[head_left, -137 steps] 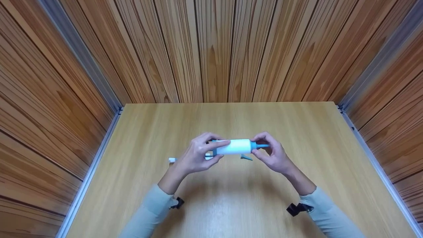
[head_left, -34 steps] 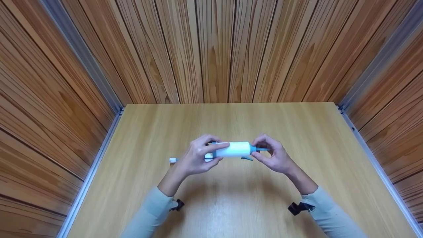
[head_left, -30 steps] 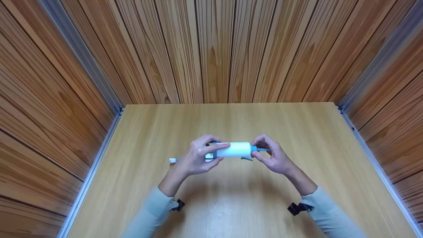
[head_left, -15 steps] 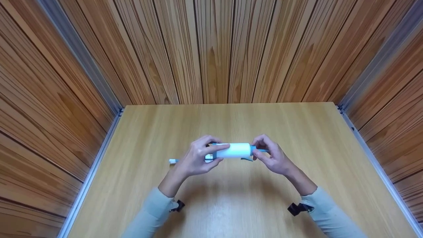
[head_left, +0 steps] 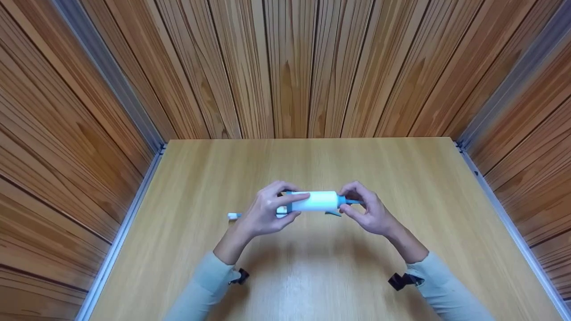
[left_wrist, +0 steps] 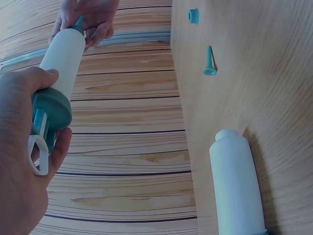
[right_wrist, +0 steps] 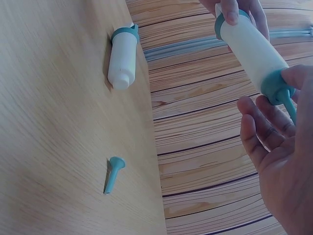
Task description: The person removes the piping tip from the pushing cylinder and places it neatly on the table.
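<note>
An icing syringe (head_left: pixel 316 202) with a white barrel is held level above the table. My left hand (head_left: pixel 267 210) grips its rear end, around the teal collar (left_wrist: pixel 53 108); a white loop handle (left_wrist: pixel 40 155) sticks out behind into the palm. At the other end my right hand (head_left: pixel 366 211) pinches the teal nozzle cap (right_wrist: pixel 275 87) between thumb and fingers, and the thin nozzle points toward the palm. On the table lies a second white syringe (right_wrist: pixel 122 61), its front end bare, largely covered by my left hand in the head view.
A loose teal nozzle (left_wrist: pixel 210 67) lies on the wooden table (head_left: pixel 303 276), below the held syringe. Farther off sits a small teal ring piece (left_wrist: pixel 193 16). Wood-panelled walls (head_left: pixel 290 67) with metal corner strips enclose the table's back and sides.
Compared with the earliest frame, the held syringe is slightly lower. My right fingers shift around the nozzle cap between frames, while my left hand keeps its grip.
</note>
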Demonstrator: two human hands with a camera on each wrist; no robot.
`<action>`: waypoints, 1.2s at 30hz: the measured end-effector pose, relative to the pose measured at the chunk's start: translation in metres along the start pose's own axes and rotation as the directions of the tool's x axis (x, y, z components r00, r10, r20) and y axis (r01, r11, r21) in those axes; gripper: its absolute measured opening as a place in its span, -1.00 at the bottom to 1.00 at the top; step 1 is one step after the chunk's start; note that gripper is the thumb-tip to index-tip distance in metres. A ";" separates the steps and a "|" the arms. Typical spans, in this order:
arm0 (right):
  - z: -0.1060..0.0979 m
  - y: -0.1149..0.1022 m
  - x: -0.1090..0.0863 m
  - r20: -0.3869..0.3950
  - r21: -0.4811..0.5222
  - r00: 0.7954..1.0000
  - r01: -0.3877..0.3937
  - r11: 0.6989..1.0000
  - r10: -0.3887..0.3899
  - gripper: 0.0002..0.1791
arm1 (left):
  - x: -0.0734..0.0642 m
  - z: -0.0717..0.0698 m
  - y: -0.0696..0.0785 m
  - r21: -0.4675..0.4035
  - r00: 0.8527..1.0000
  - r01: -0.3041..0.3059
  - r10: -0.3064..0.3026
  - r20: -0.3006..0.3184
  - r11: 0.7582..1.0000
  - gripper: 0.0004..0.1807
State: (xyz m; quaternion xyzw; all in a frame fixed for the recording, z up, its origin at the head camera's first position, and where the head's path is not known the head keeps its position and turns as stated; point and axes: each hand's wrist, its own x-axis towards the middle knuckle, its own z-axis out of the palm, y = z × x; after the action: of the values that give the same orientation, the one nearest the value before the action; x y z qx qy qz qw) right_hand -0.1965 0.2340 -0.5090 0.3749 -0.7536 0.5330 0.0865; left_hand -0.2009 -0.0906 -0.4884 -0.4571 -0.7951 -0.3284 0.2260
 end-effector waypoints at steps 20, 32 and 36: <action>0.000 0.001 0.002 -0.006 0.015 1.000 -0.015 1.000 0.015 -0.66 | 0.000 -0.001 0.000 -0.011 1.000 0.002 -0.002 0.013 1.000 -0.49; 0.003 0.000 0.003 -0.003 0.019 1.000 -0.018 1.000 0.018 -0.73 | -0.001 0.001 -0.002 0.009 1.000 -0.007 0.008 -0.019 1.000 -0.51; 0.002 0.000 0.003 0.008 0.025 1.000 -0.024 0.999 0.024 -0.75 | -0.002 0.001 -0.002 0.006 1.000 -0.003 0.003 -0.010 1.000 -0.50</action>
State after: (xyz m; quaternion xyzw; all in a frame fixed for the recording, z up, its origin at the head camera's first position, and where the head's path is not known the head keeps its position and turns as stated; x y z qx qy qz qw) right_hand -0.1982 0.2304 -0.5085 0.3688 -0.7516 0.5420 0.0725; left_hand -0.2017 -0.0919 -0.4905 -0.4557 -0.7944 -0.3278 0.2320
